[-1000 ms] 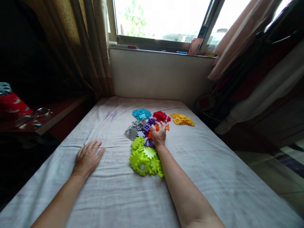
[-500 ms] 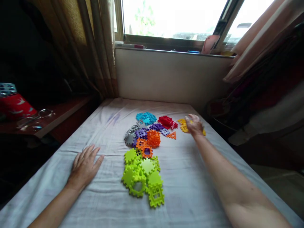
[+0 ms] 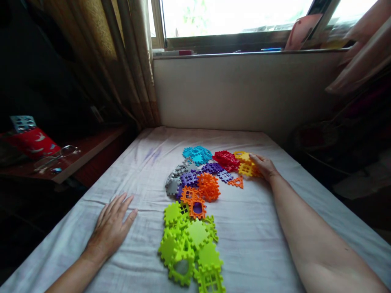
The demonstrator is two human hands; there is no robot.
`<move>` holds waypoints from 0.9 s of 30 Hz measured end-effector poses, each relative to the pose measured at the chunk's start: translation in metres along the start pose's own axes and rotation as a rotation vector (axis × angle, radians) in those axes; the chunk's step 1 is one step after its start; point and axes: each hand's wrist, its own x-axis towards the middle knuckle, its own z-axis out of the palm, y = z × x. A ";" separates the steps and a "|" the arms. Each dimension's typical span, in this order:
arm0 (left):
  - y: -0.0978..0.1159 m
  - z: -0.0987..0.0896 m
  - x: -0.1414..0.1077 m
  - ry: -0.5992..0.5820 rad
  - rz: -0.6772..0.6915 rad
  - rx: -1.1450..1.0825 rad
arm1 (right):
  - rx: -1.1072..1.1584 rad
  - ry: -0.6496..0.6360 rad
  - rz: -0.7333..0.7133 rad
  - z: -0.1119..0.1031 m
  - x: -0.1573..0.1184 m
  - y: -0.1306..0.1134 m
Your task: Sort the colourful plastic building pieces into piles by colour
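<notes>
Yellow pieces (image 3: 247,169), far right, at the right hand (image 3: 264,166) (grip unclear; left hand (image 3: 110,226) released): leftward pushing could mix in red pieces (image 3: 225,160).

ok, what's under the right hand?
Yellow interlocking tiles show at the fingertips of the right hand, and pale sheet around its wrist. Whatever lies beneath the fingers and palm is covered, so I can't tell whether any tile is in its grip.
</notes>
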 end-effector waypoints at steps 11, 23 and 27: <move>0.006 -0.001 -0.001 0.044 0.020 0.012 | 0.230 -0.338 -0.287 0.082 -0.085 -0.117; 0.010 0.004 -0.009 0.087 0.011 0.016 | -0.299 0.204 0.250 0.067 0.014 -0.091; 0.010 0.004 -0.012 0.091 0.011 0.013 | -0.303 -0.023 0.214 0.094 0.026 -0.090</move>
